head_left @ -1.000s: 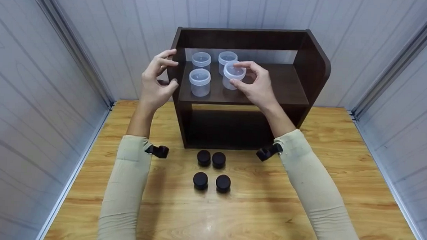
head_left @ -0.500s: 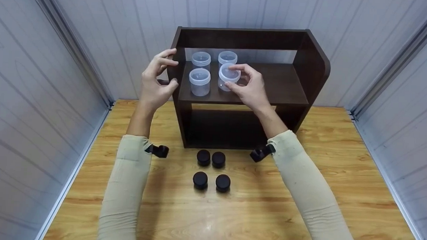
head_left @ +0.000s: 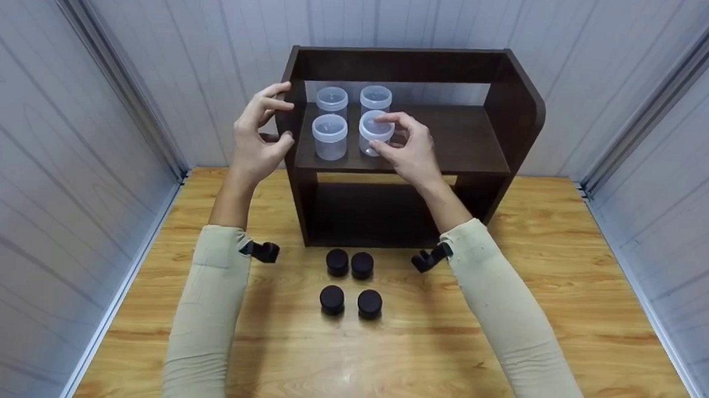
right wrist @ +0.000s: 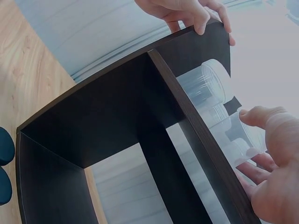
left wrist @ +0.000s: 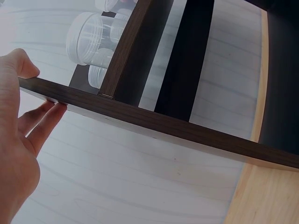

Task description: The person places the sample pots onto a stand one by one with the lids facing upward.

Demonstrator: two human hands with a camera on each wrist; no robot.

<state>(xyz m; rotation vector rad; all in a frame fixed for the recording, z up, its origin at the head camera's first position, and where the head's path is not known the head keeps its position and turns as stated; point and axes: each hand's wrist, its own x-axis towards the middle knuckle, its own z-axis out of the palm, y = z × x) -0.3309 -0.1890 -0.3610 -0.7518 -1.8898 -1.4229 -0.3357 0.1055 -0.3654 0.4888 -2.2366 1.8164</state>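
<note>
Held jar (head_left: 367,134): shifted L vs 1s ago; upright, rim up, axis vert.
R hand (head_left: 413,149): pinching jar.
L hand (head_left: 257,141): gripping shelf side (left wrist: 149,119).

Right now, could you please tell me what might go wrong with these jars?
The right hand holds the front right jar close to the back right jar and might knock it. The front left jar stands near the front edge of the shelf and could fall if bumped.
</note>
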